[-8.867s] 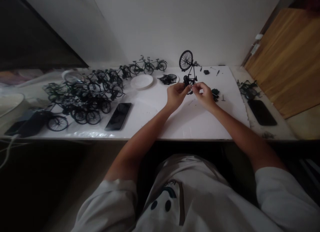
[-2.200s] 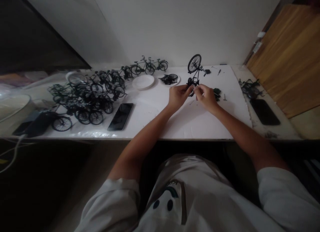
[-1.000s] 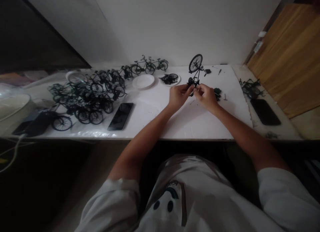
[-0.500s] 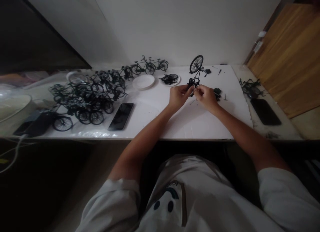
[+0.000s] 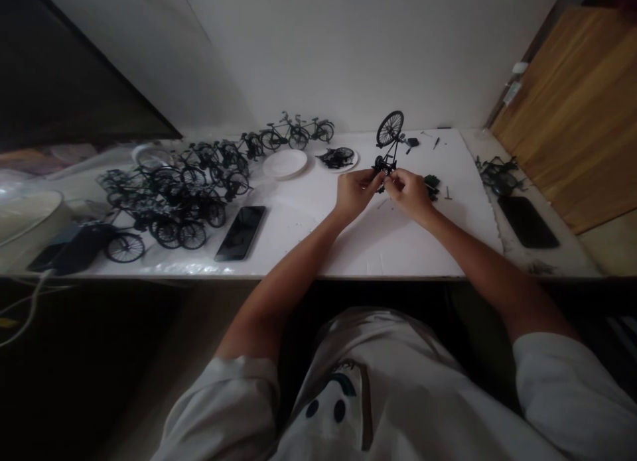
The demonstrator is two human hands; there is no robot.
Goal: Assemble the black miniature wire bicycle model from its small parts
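Now, the slim black miniature bicycle point(image 5: 385, 162) sits farther right over the flat white board point(image 5: 358, 249) than it did several seconds ago, its spoked wheel tipped up toward the wall and its handlebar end next to the small black block point(image 5: 413, 142), touching or not I can't tell. Over the last second it barely shifts: my left hand point(image 5: 353, 192) and my right hand point(image 5: 411, 192) both pinch its lower end, fingertips nearly meeting, which I read as fine work on one part too tiny to make out.

Black bicycle point(image 5: 393, 153), white board point(image 5: 423, 249), brown wood-grained panel point(image 5: 577, 116)
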